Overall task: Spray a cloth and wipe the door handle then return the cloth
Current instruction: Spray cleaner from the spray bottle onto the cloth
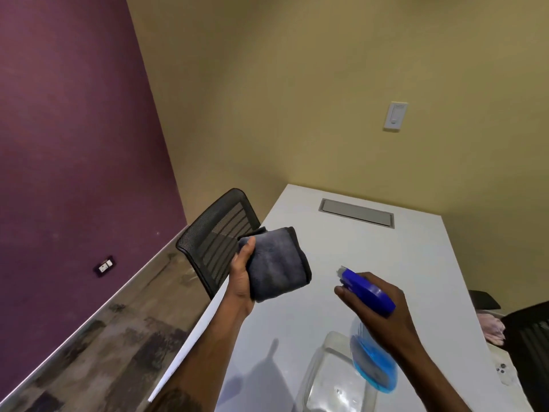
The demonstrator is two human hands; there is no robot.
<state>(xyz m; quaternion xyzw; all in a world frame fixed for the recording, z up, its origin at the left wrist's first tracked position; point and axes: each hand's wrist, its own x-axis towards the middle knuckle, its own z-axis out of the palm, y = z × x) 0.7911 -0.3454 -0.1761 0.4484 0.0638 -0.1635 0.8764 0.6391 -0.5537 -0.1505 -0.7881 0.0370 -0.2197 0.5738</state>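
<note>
Left hand point(242, 278) holds the cloth point(274, 264) up over the left edge of the tabletop point(386, 248). Cloth is dark grey-blue, folded into a thick pad. Thumb lies along its left edge near the top corner; the rest of the left fingers are behind the cloth, hidden, so it's pinched btwn thumb & those fingers. Broad face of the cloth is turned toward the right hand.

Right hand point(383, 310) grips the spray bottle point(371, 331) by the neck, fingers point(346, 294) curled shut round the blue head, one fingertip out front at the trigger area. Can't tell if trigger is squeezed. Nozzle points up-left at the cloth, w/ a clear gap btwn nozzle & cloth. Bottle body hangs below the hand, clear w/ blue liquid, blurred.

Clear tray point(329, 379) sits on the tabletop under the bottle, near bottom edge. Mesh chair point(217, 242) stands at the table's left side, behind the cloth. Wall switch point(395, 116) on the yellow wall beyond.
</note>
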